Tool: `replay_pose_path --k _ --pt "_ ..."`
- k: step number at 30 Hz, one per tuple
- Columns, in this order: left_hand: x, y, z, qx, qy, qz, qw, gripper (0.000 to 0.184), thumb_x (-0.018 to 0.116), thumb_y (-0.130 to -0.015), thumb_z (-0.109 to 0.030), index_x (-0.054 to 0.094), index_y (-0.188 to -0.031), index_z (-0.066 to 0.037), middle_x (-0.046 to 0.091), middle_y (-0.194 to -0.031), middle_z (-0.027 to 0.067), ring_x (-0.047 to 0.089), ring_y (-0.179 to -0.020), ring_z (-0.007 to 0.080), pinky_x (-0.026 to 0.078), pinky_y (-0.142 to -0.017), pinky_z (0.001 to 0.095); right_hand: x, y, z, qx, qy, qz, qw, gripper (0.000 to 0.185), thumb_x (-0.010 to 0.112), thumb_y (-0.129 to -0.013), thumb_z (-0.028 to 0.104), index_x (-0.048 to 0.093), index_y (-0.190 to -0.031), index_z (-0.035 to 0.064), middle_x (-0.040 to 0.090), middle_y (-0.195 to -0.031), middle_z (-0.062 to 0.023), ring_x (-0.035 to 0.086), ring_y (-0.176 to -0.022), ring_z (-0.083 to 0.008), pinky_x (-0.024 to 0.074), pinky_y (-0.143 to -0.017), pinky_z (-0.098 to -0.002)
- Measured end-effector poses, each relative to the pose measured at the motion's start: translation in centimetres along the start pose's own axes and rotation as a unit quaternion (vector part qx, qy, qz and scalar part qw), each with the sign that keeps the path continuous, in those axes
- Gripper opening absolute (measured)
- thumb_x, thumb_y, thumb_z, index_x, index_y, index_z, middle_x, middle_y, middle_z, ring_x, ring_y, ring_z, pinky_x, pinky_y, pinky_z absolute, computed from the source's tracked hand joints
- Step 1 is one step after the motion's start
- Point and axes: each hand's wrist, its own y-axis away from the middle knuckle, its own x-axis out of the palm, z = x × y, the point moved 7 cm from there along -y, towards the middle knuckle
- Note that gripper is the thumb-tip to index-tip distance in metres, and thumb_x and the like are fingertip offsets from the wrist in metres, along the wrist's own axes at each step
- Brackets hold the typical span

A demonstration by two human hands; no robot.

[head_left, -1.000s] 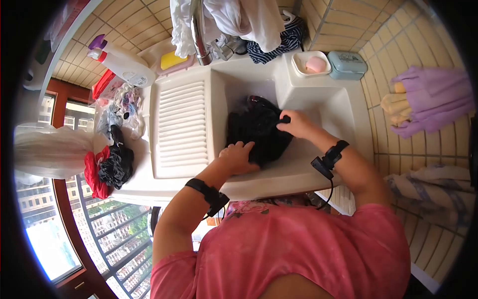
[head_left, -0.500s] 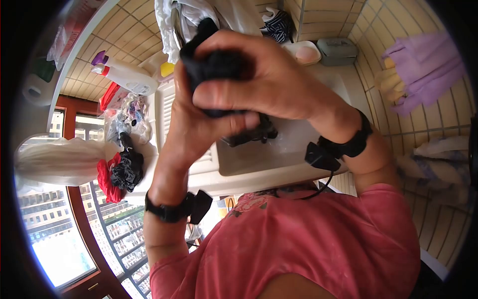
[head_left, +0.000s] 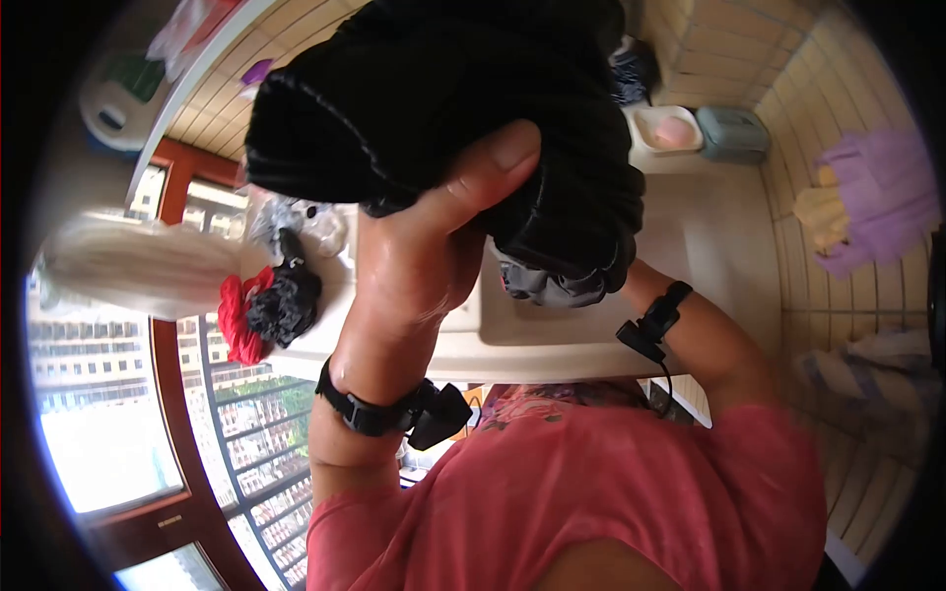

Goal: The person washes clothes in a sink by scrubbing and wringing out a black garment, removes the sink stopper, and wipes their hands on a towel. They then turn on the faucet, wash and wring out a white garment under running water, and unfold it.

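A black garment with a stitched seam and gathered folds is lifted close to the camera, above the sink. My left hand is closed on its lower edge, the thumb pressed over the fabric from the front. Below the black folds shows a grey piece of fabric; I cannot tell whether it belongs to the same garment. My right wrist reaches up behind the cloth, which covers that hand and its fingers.
A soap dish with pink soap and a grey-green box stand on the sink's back ledge. Red cloth and black cloth lie at the left edge. A lilac cloth hangs on the right wall.
The black garment, bunched between both hands before, is now raised nearer the camera and spread wider. My right hand has gone behind it, and my left thumb now lies over its front.
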Motion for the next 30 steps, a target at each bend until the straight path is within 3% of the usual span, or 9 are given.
replay_pose_path --k 7,16,17,18,22,24,26,28,30 --pt "-15.4 5.2 -8.0 0.039 -0.197 -0.151 0.968 0.047 0.074 -0.085 0.008 0.064 -0.13 -0.001 0.069 -0.121 0.0086 0.065 -0.112 0.0185 0.051 -0.101 0.0336 -0.5 -2.7 0.9 0.032 -0.331 -0.269 0.904 0.038 0.066 -0.097 0.007 0.059 -0.135 0.0034 0.068 -0.125 -0.0066 0.064 -0.113 -0.015 0.0514 -0.097 -0.0313" --pt "-39.7 12.8 -7.3 -0.054 -0.437 -0.145 0.886 0.062 0.081 -0.08 -0.004 0.057 -0.137 -0.002 0.068 -0.124 0.0089 0.062 -0.117 0.0212 0.047 -0.104 0.0346 10.6 -13.2 4.5 -0.05 -0.542 -0.233 0.806 0.043 0.069 -0.094 0.016 0.058 -0.135 0.0039 0.066 -0.13 -0.0103 0.064 -0.116 -0.0223 0.052 -0.101 -0.0378" --pt "-40.2 13.8 -8.5 -0.033 -0.603 -0.161 0.781 0.066 0.08 -0.077 -0.003 0.055 -0.139 -0.001 0.065 -0.128 0.0138 0.06 -0.122 0.0269 0.047 -0.106 0.0385 9.1 -12.9 5.3 -0.054 -0.137 -0.231 0.962 0.056 0.075 -0.087 0.017 0.056 -0.137 0.0029 0.065 -0.131 -0.012 0.062 -0.12 -0.0256 0.0503 -0.103 -0.0391" --pt "-40.2 14.4 -10.0 -0.009 -0.746 -0.169 0.644 0.071 0.079 -0.075 -0.002 0.053 -0.14 -0.001 0.062 -0.132 0.0186 0.057 -0.127 0.0326 0.046 -0.108 0.0424 8.8 -12.7 5.5 -0.049 0.294 -0.186 0.936 0.068 0.081 -0.08 0.018 0.053 -0.14 0.0019 0.065 -0.132 -0.0137 0.061 -0.124 -0.0289 0.0486 -0.105 -0.0405" --pt "-33.2 10.6 -8.8 0.072 -0.74 -0.102 0.661 0.067 0.069 -0.084 -0.004 0.047 -0.148 -0.003 0.056 -0.14 0.0264 0.051 -0.134 0.0411 0.042 -0.112 0.046 8.6 -9.4 9.0 0.326 -0.092 -0.038 0.94 0.114 0.084 -0.079 0.039 0.013 -0.165 0.0123 0.051 -0.151 -0.0208 0.047 -0.14 -0.0372 0.0399 -0.112 -0.0504" --pt "-31.8 6.3 -2.4 -0.006 -0.662 -0.09 0.744 0.056 0.064 -0.094 -0.015 0.049 -0.146 -0.004 0.056 -0.139 0.0272 0.052 -0.132 0.043 0.041 -0.112 0.0492 9.2 -13.2 11.4 0.26 -0.037 -0.112 0.958 0.092 0.072 -0.089 0.049 0.024 -0.158 0.0118 0.055 -0.146 -0.0198 0.05 -0.137 -0.0358 0.043 -0.107 -0.052" --pt "-32.8 2.9 5.5 0.107 -0.768 -0.141 0.616 0.051 0.054 -0.101 -0.032 0.052 -0.142 -0.002 0.06 -0.136 0.0225 0.052 -0.132 0.0398 0.035 -0.117 0.0486 10.3 -18.8 6.5 0.267 0.19 -0.135 0.935 0.069 0.066 -0.092 0.049 0.046 -0.145 0.0098 0.06 -0.138 -0.0192 0.054 -0.131 -0.0376 0.0461 -0.102 -0.0514" --pt "-35.0 2.3 9.6 -0.164 -0.753 -0.107 0.628 0.05 0.049 -0.103 -0.041 0.057 -0.133 -0.002 0.065 -0.128 0.0205 0.056 -0.125 0.0393 0.036 -0.113 0.0478 12.6 -19.8 5.1 0.245 0.336 -0.154 0.897 0.056 0.061 -0.095 0.05 0.067 -0.131 0.0079 0.066 -0.13 -0.0187 0.058 -0.125 -0.0394 0.0491 -0.097 -0.0507" --pt "-33.4 5.0 8.4 -0.001 -0.744 -0.095 0.661 0.038 0.052 -0.101 -0.039 0.064 -0.107 -0.003 0.065 -0.103 0.018 0.058 -0.1 0.0387 0.042 -0.095 0.0497 14.5 -16.1 9.1 0.024 0.327 -0.239 0.914 0.034 0.065 -0.09 0.038 0.075 -0.095 0.0054 0.07 -0.108 -0.0146 0.061 -0.109 -0.0409 0.0481 -0.096 -0.0511"
